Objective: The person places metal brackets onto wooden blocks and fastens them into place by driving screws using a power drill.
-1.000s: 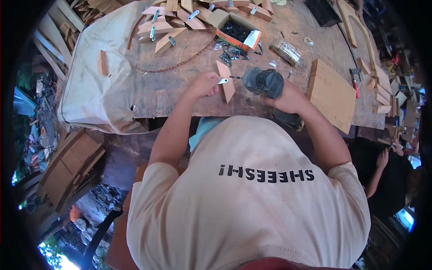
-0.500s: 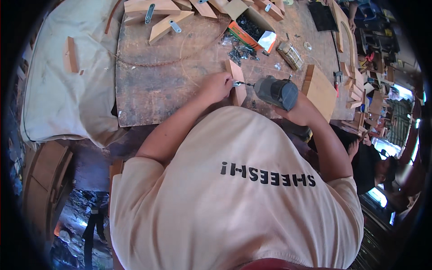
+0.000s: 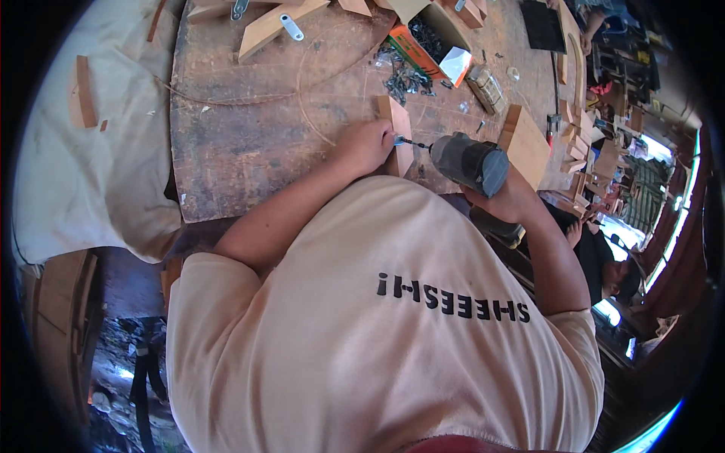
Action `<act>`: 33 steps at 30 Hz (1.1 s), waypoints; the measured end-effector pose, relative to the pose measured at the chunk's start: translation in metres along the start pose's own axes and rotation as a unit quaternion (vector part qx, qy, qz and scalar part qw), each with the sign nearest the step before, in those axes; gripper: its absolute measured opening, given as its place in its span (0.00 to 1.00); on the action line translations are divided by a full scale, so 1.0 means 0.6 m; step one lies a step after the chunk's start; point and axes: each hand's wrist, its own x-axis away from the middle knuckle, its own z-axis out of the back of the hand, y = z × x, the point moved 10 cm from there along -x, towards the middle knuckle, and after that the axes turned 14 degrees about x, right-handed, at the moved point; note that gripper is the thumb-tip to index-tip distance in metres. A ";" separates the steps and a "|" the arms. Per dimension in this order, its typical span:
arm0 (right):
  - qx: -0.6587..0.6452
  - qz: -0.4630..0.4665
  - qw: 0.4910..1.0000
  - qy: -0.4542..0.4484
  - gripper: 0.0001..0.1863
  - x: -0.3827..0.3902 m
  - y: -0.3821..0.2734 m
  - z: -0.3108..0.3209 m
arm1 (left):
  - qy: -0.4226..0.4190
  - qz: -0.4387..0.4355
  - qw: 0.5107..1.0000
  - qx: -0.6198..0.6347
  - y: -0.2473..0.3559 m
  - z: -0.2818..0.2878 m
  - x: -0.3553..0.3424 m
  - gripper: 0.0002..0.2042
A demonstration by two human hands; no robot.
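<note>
My left hand [image 3: 366, 145] is closed at the face of an angled wooden block [image 3: 401, 162], gripping a small metal plate [image 3: 399, 141] against it; the fingertips are partly hidden. The block stands on edge on the worn plywood table [image 3: 242, 158]. My right hand [image 3: 500, 200] grips a dark cordless drill [image 3: 468, 162] held level. Its thin bit points left and meets the plate, or very near it. The drill's base shows below my hand.
Wooden pieces with metal plates [image 3: 279, 38], an open hardware box [image 3: 411, 57] and a clear container [image 3: 485, 89] sit at the back. A board [image 3: 529, 151] lies right, a cloth sheet [image 3: 91, 189] left. A co-worker [image 3: 604, 257] is at the right edge.
The view has turned and shifted. The drill's bit has come up to the plate, and my left hand has moved in closer on the block, covering more of the plate.
</note>
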 end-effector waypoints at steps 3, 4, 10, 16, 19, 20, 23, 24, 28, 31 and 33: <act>0.023 -0.001 0.999 -0.043 0.20 -0.013 0.000 -0.005 | 0.008 -0.019 1.000 0.001 0.004 0.004 0.000 0.09; 0.036 -0.003 0.997 -0.069 0.20 -0.016 0.003 -0.011 | 0.015 -0.035 0.999 -0.002 0.008 0.005 -0.001 0.08; 0.128 -0.025 0.983 -0.132 0.23 -0.044 -0.021 0.030 | 0.009 -0.017 1.000 0.012 -0.005 0.000 -0.005 0.07; 0.193 0.004 0.967 -0.168 0.21 -0.080 -0.040 0.040 | -0.008 -0.018 1.000 0.021 -0.014 -0.006 -0.010 0.07; 0.180 -0.002 0.960 -0.215 0.19 -0.087 -0.036 0.033 | -0.010 -0.002 1.000 0.009 -0.016 -0.007 -0.009 0.07; 0.180 -0.001 0.959 -0.219 0.19 -0.091 -0.035 0.031 | -0.010 0.002 1.000 0.012 -0.020 -0.007 -0.011 0.07; 0.199 0.000 0.952 -0.235 0.19 -0.094 -0.031 0.027 | -0.031 0.006 0.999 0.010 -0.027 -0.014 -0.012 0.06; 0.195 0.004 0.952 -0.236 0.19 -0.095 -0.030 0.026 | -0.036 0.009 0.999 0.006 -0.029 -0.017 -0.012 0.06; 0.174 -0.006 0.954 -0.246 0.19 -0.092 -0.024 0.026 | -0.047 0.022 0.999 0.003 -0.034 -0.022 -0.014 0.05; 0.153 -0.015 0.957 -0.246 0.19 -0.093 -0.020 0.024 | -0.042 0.024 0.999 0.007 -0.032 -0.018 -0.012 0.05; 0.159 -0.017 0.955 -0.252 0.19 -0.092 -0.016 0.021 | -0.043 0.019 0.999 0.008 -0.029 -0.018 -0.014 0.06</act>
